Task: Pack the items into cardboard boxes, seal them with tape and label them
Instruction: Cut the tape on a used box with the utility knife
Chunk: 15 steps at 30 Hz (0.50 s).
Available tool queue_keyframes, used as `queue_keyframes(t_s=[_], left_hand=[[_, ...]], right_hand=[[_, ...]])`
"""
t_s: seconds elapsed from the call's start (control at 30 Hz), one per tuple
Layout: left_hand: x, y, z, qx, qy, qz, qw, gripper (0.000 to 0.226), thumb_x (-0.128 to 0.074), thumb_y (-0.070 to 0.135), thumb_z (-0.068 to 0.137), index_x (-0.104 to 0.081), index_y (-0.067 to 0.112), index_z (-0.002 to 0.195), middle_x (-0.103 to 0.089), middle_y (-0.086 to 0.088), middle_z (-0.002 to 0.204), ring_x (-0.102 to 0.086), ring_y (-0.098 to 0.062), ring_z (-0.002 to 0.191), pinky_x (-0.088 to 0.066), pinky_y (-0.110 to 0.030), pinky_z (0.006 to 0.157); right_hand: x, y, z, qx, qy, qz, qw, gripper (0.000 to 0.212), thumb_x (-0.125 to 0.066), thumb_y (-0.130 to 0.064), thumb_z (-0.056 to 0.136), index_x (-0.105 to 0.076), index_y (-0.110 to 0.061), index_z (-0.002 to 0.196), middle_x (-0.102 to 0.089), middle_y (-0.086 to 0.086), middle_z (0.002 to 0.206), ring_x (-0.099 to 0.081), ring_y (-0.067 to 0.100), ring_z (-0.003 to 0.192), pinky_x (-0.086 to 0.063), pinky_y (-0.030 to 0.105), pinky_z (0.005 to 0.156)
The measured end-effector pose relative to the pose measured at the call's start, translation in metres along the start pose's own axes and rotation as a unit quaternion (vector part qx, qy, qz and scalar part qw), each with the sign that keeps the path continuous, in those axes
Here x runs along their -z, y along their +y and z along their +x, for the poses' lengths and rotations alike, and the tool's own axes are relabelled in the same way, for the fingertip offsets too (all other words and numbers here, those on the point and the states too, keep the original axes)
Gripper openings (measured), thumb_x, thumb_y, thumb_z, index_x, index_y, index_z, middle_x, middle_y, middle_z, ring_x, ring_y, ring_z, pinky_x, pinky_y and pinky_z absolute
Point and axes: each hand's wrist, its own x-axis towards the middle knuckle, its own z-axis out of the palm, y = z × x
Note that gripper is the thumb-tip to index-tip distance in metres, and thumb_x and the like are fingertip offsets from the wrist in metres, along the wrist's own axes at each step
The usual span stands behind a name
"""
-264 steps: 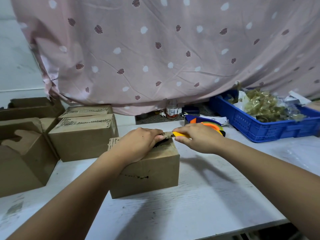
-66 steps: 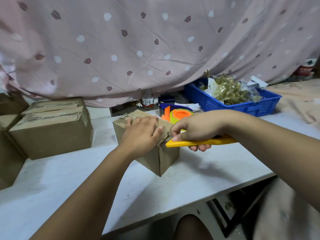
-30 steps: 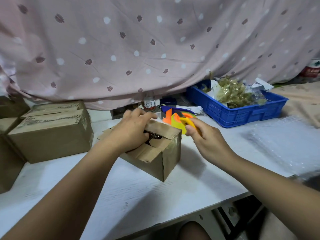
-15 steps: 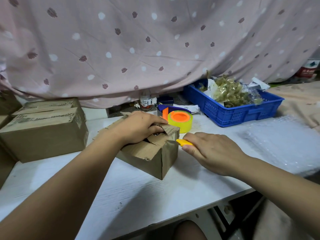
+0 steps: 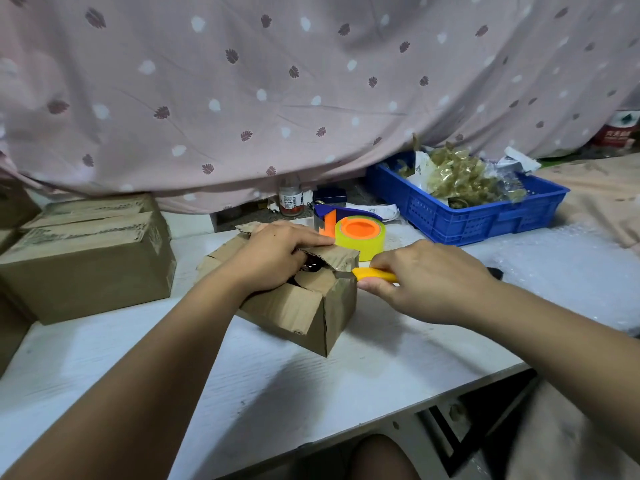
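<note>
A small cardboard box [image 5: 304, 313] sits on the white table [image 5: 277, 382], its top flaps partly open with a dark item showing inside. My left hand [image 5: 277, 258] lies on top of the box, fingers pressing a torn flap [image 5: 337, 256] down. My right hand [image 5: 426, 282] grips a yellow utility knife [image 5: 372, 274], whose tip touches the box's upper right edge. Right behind the box lies a tape dispenser [image 5: 360, 235] with an orange core and a yellow-green roll.
Two closed cardboard boxes [image 5: 86, 261] stand at the left. A blue crate [image 5: 467, 216] of gold wrapped pieces sits at the back right, with bubble wrap [image 5: 561, 271] in front of it. A small bottle [image 5: 290, 200] stands under the pink curtain [image 5: 277, 81]. The table's front edge is near my knee.
Since half a second ago my right hand has raised the knife from the table to the box's top edge. My left hand still presses the flap.
</note>
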Motion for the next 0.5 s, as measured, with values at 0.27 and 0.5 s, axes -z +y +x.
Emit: queue_keyframes(t_s=[0.27, 0.5], left_hand=[[0.0, 0.003, -0.001, 0.013, -0.002, 0.018, 1.0, 0.049, -0.042, 0.03, 0.078, -0.06, 0.041, 0.122, -0.058, 0.012, 0.131, -0.046, -0.016, 0.124, -0.033, -0.042, 0.107], [0.0, -0.002, 0.002, -0.003, -0.009, 0.008, 1.0, 0.037, -0.062, 0.039, 0.087, -0.059, 0.04, 0.124, -0.058, 0.012, 0.131, -0.046, -0.014, 0.124, -0.033, -0.043, 0.106]], right_hand=[[-0.01, -0.016, 0.003, -0.022, 0.03, 0.012, 0.999, 0.047, -0.03, -0.064, 0.093, -0.057, -0.031, 0.112, -0.06, 0.005, 0.106, -0.055, 0.027, 0.103, -0.033, 0.033, 0.067], [-0.002, -0.004, -0.005, -0.023, 0.038, -0.014, 0.999, 0.047, -0.03, -0.068, 0.09, -0.059, -0.033, 0.104, -0.058, 0.003, 0.095, -0.055, 0.024, 0.096, -0.031, 0.032, 0.064]])
